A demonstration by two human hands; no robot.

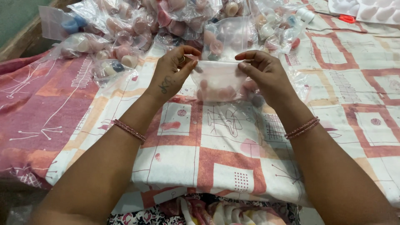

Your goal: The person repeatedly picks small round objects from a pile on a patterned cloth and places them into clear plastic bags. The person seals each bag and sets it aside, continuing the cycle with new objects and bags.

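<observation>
Small bag (217,81) held between left hand (171,71) and right hand (263,73); heap of filled bags (137,29) behind, on cloth (233,158).

Soft, even indoor light, faint shadows, edges slightly warped.

Both hands pinch the top edge of a small clear bag (217,81) of pinkish round pieces: left hand (172,71) at one corner, right hand (264,71) at the other. Beyond the bag lies a heap of filled bags (137,29); red-handled scissors (344,18) lie far right of it, on the patterned cloth (225,154).
</observation>
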